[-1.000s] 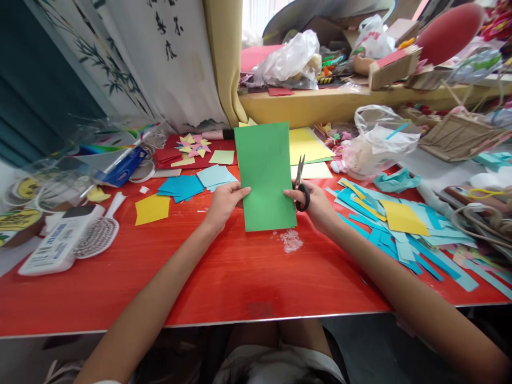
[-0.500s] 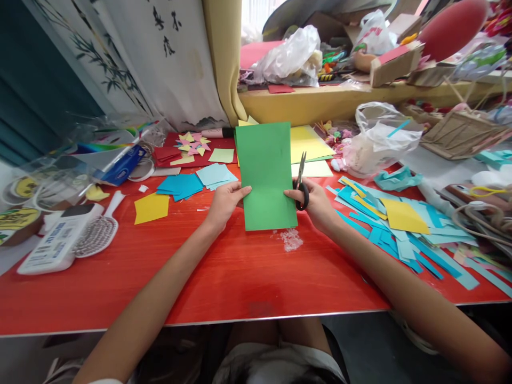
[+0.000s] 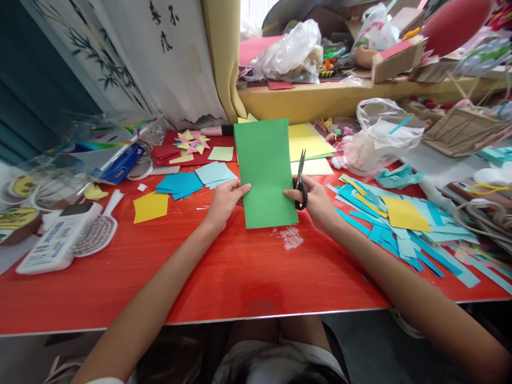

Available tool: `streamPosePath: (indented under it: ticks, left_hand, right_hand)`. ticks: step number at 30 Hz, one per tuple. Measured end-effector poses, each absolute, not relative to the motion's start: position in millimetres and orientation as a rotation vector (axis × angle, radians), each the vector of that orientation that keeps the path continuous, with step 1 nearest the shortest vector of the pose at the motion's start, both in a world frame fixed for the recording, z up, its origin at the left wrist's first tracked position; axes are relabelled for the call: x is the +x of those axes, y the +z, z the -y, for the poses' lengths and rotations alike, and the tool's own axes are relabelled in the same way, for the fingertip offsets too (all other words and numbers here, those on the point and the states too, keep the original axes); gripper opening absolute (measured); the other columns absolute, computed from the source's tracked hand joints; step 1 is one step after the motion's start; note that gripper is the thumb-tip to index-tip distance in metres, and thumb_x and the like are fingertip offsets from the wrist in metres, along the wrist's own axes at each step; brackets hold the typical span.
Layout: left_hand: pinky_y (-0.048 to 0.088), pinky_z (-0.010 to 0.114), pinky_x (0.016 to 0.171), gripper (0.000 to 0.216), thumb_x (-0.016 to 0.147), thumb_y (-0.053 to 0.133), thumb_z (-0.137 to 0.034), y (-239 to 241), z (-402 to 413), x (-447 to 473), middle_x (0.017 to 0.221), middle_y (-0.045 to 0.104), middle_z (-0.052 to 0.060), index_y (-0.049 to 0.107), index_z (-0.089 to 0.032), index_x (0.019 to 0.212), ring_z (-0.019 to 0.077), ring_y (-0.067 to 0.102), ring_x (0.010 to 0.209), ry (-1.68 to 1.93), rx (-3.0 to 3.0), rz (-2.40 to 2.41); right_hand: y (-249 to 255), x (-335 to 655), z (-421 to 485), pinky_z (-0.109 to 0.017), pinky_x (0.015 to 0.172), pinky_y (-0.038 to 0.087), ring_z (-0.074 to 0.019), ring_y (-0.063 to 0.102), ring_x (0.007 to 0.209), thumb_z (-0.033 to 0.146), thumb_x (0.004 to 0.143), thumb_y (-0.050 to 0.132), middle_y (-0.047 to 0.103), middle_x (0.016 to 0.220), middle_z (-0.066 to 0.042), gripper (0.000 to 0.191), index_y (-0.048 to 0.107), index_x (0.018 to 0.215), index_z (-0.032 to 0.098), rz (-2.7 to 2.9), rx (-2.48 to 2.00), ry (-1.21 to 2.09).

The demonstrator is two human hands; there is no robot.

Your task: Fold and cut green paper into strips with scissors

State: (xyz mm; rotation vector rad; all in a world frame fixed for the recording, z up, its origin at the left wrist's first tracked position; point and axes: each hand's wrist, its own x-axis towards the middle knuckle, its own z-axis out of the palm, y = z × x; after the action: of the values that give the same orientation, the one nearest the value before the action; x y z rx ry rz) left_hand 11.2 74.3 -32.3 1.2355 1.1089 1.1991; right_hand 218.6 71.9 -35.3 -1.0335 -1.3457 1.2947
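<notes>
A green sheet of paper [image 3: 264, 170] stands upright over the red table [image 3: 224, 272], held at both side edges. My left hand [image 3: 224, 202] pinches its left edge, thumb on the front. On the right edge my right hand [image 3: 314, 202] pinches the sheet too, while black-handled scissors [image 3: 301, 178] hang on its fingers with blades pointing up and closed.
Blue and yellow paper scraps [image 3: 400, 224] lie to the right, blue and yellow squares [image 3: 180, 186] to the left. A white remote [image 3: 56, 242] and hairbrush [image 3: 96, 232] sit far left. Plastic bags [image 3: 380, 138] and a cluttered sill [image 3: 344, 96] stand behind. White crumbs [image 3: 292, 237] lie below the sheet.
The hands and the green sheet have held almost still; the view has shifted slightly and the scissors tilted a little more upright.
</notes>
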Motion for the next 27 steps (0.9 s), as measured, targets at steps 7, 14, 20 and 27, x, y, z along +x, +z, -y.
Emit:
streamPosePath:
  ticks: [7, 14, 20, 27]
  left_hand:
    - [0.046, 0.021, 0.056, 0.038, 0.067, 0.07, -0.033, -29, -68, 16, 0.097, 0.069, 0.007, 0.061, -0.017, 0.1, 0.0153, 0.064, 0.077, 0.947, 1.241, -1.044]
    - [0.048, 0.024, 0.054, 0.031, 0.066, 0.07, -0.027, -35, -67, 19, 0.083, 0.07, 0.006, 0.065, -0.015, 0.094, 0.016, 0.064, 0.066, 0.934, 1.183, -1.067]
    - [0.052, 0.027, 0.061, 0.028, 0.067, 0.07, -0.025, -33, -75, 11, 0.08, 0.071, 0.003, 0.065, -0.016, 0.093, 0.0148, 0.064, 0.065, 1.329, 1.163, -1.05]
    - [0.052, 0.023, 0.059, 0.024, 0.069, 0.069, -0.025, -26, -82, -1, 0.087, 0.071, 0.003, 0.066, -0.018, 0.092, 0.0133, 0.064, 0.071, 1.541, 1.091, -1.012]
  right_hand:
    - [-30, 221, -71, -0.025, 0.058, 0.042, -0.0125, 0.05, 0.067, 0.03, 0.068, 0.062, 0.051, 0.079, 0.001, 0.026, 0.052, 0.092, 0.023, 1.312, -1.161, 1.108]
    - [-34, 222, -76, -0.024, 0.051, 0.038, -0.0106, 0.049, 0.062, 0.028, 0.067, 0.066, 0.052, 0.075, 0.001, 0.027, 0.054, 0.09, 0.02, 1.29, -1.2, 1.186]
    - [-26, 226, -76, -0.024, 0.048, 0.037, -0.0107, 0.052, 0.06, 0.038, 0.075, 0.065, 0.057, 0.074, -0.001, 0.034, 0.054, 0.101, 0.019, 1.369, -1.1, 1.118]
    - [-14, 223, -66, -0.024, 0.042, 0.031, -0.0099, 0.052, 0.052, 0.045, 0.079, 0.06, 0.059, 0.066, -0.002, 0.031, 0.061, 0.091, 0.016, 1.664, -1.112, 1.335]
